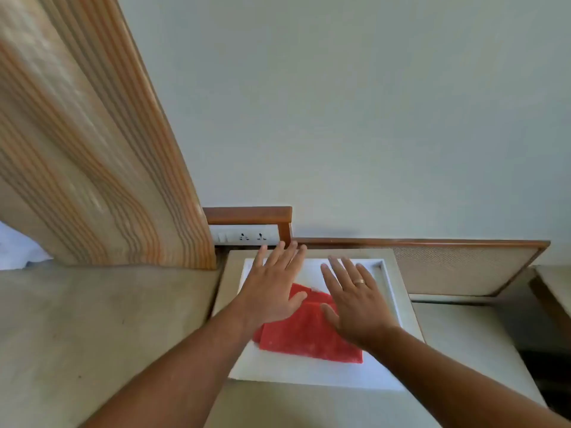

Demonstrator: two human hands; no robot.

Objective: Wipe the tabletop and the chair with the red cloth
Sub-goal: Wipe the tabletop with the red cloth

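Head view: the red cloth (pixel 309 332) lies folded flat on the white inset of the tabletop (pixel 309 373), its long axis running from near right to far left. Both hands are stretched out over it, palms down, fingers spread and straight, clamped on nothing. The left hand (pixel 273 285) sits over the cloth's far-left corner, with its fingertips reaching well past it toward the socket strip (pixel 244 237) at the wall. The right hand (pixel 355 299) covers the cloth's far-right part; a ring (pixel 359 281) shows on one finger. So the cloth lies under and nearward of the fingers of both hands, mostly beneath palm and wrist. I cannot tell whether either palm presses on it or only hovers. The right hand looks better placed to gather it, covering more of the fabric. A striped curtain (pixel 92 149) hangs at the far left. No chair is clearly in sight.
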